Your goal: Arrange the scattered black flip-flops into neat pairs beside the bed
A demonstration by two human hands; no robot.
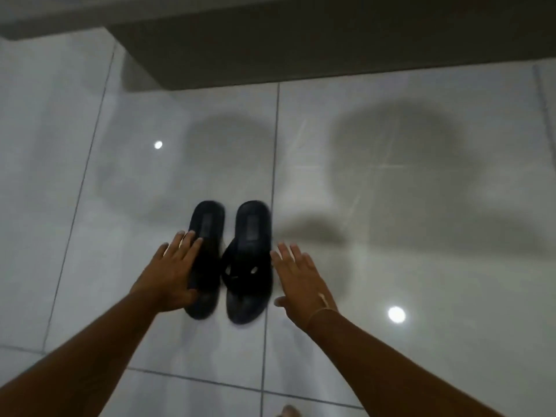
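Observation:
Two black flip-flops lie side by side on the white tiled floor, heels pointing away from me. The left flip-flop is partly covered by my left hand, whose spread fingers rest on its outer edge and strap area. The right flip-flop shows its strap and toe post clearly. My right hand hovers flat just to its right, fingers apart, holding nothing; I cannot tell if it touches the sole's edge. The image is slightly blurred.
The dark base of the bed runs across the top of the view, a good stretch beyond the flip-flops. Glossy floor tiles reflect two ceiling lights and carry my shadow. A toe shows at the bottom edge.

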